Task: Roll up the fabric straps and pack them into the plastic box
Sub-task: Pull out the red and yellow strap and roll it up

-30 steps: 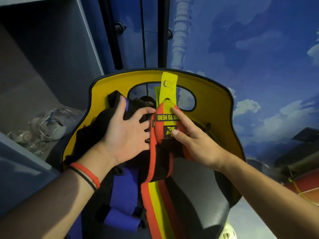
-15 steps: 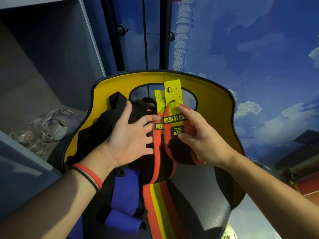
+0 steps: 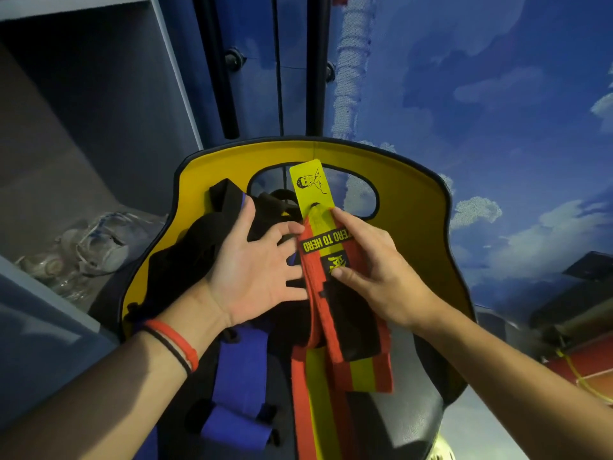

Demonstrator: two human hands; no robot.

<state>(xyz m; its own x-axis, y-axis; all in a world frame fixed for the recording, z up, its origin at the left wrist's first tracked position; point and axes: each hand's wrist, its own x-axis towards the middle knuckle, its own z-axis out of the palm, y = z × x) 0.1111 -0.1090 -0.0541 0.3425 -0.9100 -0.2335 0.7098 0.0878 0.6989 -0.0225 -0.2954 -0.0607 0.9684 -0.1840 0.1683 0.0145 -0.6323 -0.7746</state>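
Note:
A red-and-yellow striped fabric strap (image 3: 335, 376) lies over a chair seat, its end bearing a black "ZERO TO HERO" label and a yellow tag (image 3: 310, 185). My right hand (image 3: 371, 270) pinches that labelled end between thumb and fingers. My left hand (image 3: 252, 270) lies flat with fingers spread on a pile of black straps (image 3: 185, 257). A blue-and-black strap (image 3: 238, 376) trails toward me under my left wrist. No plastic box is in view.
The straps rest on a yellow-and-black chair (image 3: 414, 207) with a cut-out in its back. A grey shelf unit at left holds crumpled clear plastic (image 3: 89, 247). A blue sky-painted wall stands behind the chair, and dark poles (image 3: 315, 64) rise behind its back.
My right hand has pulled the labelled strap end rightward and flattened it, so one yellow tag now stands alone. My left hand stays on the black straps with fingers spread wider.

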